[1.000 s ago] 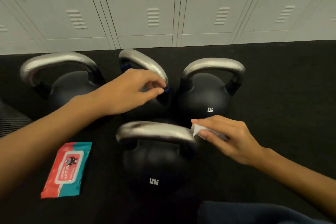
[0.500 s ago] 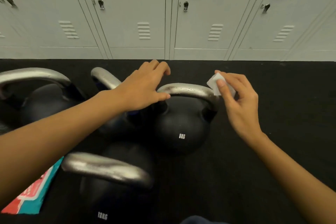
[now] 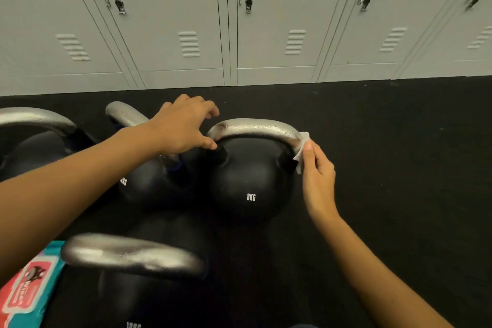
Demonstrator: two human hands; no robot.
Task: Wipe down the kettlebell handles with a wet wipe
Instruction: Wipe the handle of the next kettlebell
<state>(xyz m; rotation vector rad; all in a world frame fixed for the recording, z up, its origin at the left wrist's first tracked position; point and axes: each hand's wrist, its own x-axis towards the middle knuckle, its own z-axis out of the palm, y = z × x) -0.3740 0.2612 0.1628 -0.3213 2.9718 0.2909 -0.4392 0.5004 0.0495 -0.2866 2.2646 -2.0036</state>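
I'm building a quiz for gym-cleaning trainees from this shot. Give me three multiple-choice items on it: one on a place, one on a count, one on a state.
1. Where is the wet wipe pressed?
A. on the right end of the 8KG kettlebell's handle
B. on the wipes pack
C. on a locker door

2. How many kettlebell handles show?
A. two
B. four
C. six

3. What is the left hand doing?
A. holding a second wipe
B. lying flat on the floor
C. resting bare at the left end of the same handle

Answers:
1 A: the right hand holds the white wipe against the handle where it curves down to the bell.
2 B: the 8KG one, one behind the left hand, one at the far left, one nearest the camera.
3 C: its thumb touches the handle's base, the fingers arch above, and nothing is in it.
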